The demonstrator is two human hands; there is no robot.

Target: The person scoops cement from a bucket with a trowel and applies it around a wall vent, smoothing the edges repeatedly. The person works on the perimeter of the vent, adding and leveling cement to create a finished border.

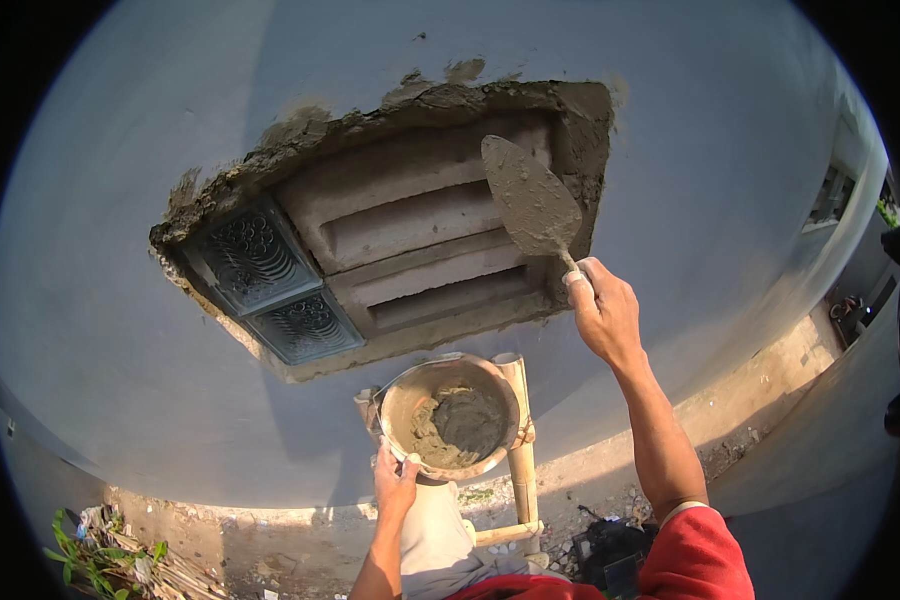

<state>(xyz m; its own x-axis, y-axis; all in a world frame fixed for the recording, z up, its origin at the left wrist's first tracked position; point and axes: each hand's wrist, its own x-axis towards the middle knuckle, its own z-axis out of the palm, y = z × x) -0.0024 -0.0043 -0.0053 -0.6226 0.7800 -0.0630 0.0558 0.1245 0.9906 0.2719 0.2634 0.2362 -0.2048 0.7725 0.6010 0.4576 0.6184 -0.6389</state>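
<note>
My right hand (607, 312) is closed round the handle of a trowel (530, 200). Its leaf-shaped blade is smeared with grey mortar and is held up in front of the wall opening. Lower down, my left hand (396, 482) grips the near left rim of a bucket (448, 368). Wet mortar (467, 420) lies inside the bucket. In the opening sit vent blocks (410, 215) with long slots, beside two patterned glass blocks (255, 255) on the left. Rough mortar (300, 130) edges the opening along the top.
A bamboo ladder or stand (522, 470) rises beside and behind the bucket. The grey plastered wall (720, 180) surrounds the opening. Below, rubble lies on the ground (270, 540), with a dark object (610, 555) near my right arm. Green plants (95, 550) and sticks are at lower left.
</note>
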